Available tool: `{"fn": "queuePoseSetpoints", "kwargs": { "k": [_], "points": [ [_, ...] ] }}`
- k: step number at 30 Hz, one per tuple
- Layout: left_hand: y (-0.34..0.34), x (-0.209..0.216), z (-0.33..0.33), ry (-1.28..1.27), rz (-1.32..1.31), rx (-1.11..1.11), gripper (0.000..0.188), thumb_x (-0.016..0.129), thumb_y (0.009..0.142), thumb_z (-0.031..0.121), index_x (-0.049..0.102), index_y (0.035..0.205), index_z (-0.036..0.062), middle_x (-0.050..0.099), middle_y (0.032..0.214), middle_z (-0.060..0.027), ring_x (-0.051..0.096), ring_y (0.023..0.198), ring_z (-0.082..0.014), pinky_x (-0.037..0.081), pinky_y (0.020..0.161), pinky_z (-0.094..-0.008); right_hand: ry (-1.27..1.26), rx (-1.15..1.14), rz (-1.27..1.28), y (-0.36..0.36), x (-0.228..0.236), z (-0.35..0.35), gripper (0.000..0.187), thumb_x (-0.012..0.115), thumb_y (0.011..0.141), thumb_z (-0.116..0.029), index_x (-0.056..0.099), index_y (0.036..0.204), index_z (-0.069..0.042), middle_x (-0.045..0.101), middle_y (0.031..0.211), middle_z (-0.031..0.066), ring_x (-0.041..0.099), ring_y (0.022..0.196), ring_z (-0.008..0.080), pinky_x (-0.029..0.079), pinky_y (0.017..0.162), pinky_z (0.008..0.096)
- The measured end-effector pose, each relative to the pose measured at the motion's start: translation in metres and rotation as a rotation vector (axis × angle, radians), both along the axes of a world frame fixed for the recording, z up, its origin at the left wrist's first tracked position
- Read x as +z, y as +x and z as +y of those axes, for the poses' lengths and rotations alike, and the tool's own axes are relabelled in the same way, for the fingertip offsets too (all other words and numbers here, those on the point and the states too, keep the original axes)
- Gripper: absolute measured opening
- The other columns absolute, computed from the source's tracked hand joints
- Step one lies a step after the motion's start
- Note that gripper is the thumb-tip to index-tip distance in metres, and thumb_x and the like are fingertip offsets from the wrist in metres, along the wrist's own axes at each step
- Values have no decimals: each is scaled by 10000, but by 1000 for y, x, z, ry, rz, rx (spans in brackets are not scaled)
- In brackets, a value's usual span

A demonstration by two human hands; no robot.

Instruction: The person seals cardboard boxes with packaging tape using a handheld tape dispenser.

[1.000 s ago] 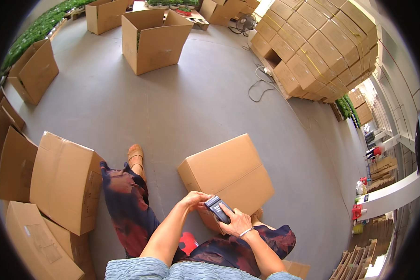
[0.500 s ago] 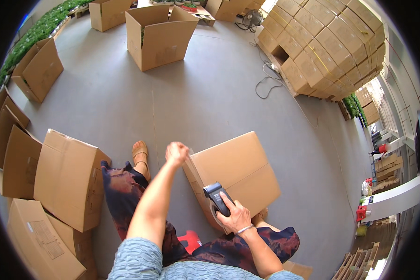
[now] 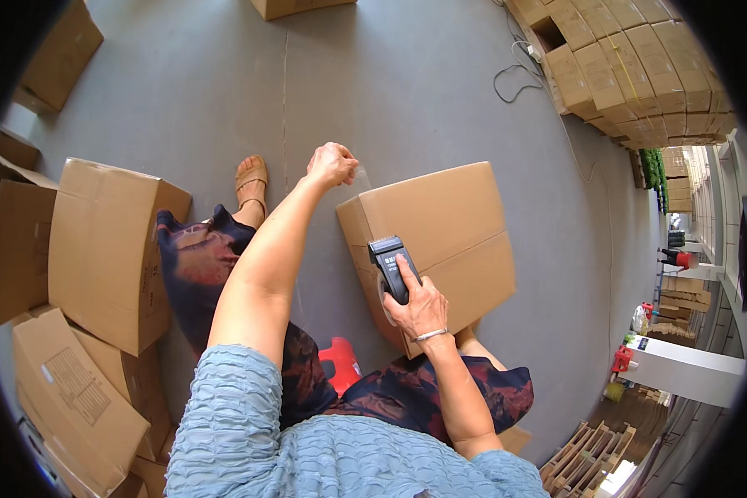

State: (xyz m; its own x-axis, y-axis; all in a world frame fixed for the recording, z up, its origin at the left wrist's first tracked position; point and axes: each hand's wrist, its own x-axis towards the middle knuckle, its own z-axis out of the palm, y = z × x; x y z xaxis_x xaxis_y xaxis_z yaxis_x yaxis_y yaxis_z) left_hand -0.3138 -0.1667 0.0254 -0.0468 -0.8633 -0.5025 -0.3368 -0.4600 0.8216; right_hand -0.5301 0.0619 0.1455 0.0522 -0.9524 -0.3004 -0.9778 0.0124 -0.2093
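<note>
A closed cardboard box (image 3: 440, 216) stands on the floor between my feet, a seam running across its top. My right hand (image 3: 423, 311) grips a black tape dispenser (image 3: 390, 259) by its handle, the index finger stretched along the top. The dispenser's head rests at the box's left side, and part of a tape roll shows beneath it. Beyond the box's far left corner, my left hand (image 3: 332, 166) is closed in a pinch on a strip of clear tape (image 3: 362, 178). The strip hangs toward the box; where its lower end lies is hard to make out.
Several cardboard boxes (image 3: 108, 249) crowd my left side. A red plastic object (image 3: 340, 365) lies between my legs. Far right, a tall stack of cartons (image 3: 639, 75) stands near a cable (image 3: 519, 79) on the floor. Wooden pallets (image 3: 589, 456) lean at lower right.
The view has tipped downward, so the far boxes slide out at the top. My left hand has drawn farther from the box's corner with the tape strip. My right hand keeps the dispenser at the box.
</note>
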Motion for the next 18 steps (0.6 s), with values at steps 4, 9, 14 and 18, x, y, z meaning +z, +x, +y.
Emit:
{"fn": "queuePoseSetpoints", "kwargs": {
  "k": [4,9,14,18],
  "points": [
    [-5,-18,4,-19,-56,-54,166,676,904,204,767,960,77,750,738,-26,730,719,-110,579,710,-302,45,-14,4,-1,-6,0,778,718,796,-421,442,1520,-348,626,994,268,686,867,470,564,773,546],
    [-12,-37,17,46,-70,-65,170,694,894,188,765,959,49,748,760,-46,730,708,-122,582,670,-300,191,-28,42,-7,-13,-2,760,690,808,-419,442,1522,-337,630,1006,272,680,898,476,550,816,554],
    [-22,-44,19,65,-61,-10,178,707,884,188,769,962,40,750,793,-65,730,673,-127,590,589,-291,234,-48,71,-5,-11,-13,765,675,794,-396,444,1521,-334,631,1016,277,676,919,482,539,834,559],
    [-21,-48,13,75,-120,-72,186,713,868,208,773,958,57,759,816,-66,745,691,-142,596,572,-312,233,-62,45,-9,-14,-13,767,676,770,-387,460,1505,-351,631,1028,273,665,943,491,524,854,579]
  ]
}}
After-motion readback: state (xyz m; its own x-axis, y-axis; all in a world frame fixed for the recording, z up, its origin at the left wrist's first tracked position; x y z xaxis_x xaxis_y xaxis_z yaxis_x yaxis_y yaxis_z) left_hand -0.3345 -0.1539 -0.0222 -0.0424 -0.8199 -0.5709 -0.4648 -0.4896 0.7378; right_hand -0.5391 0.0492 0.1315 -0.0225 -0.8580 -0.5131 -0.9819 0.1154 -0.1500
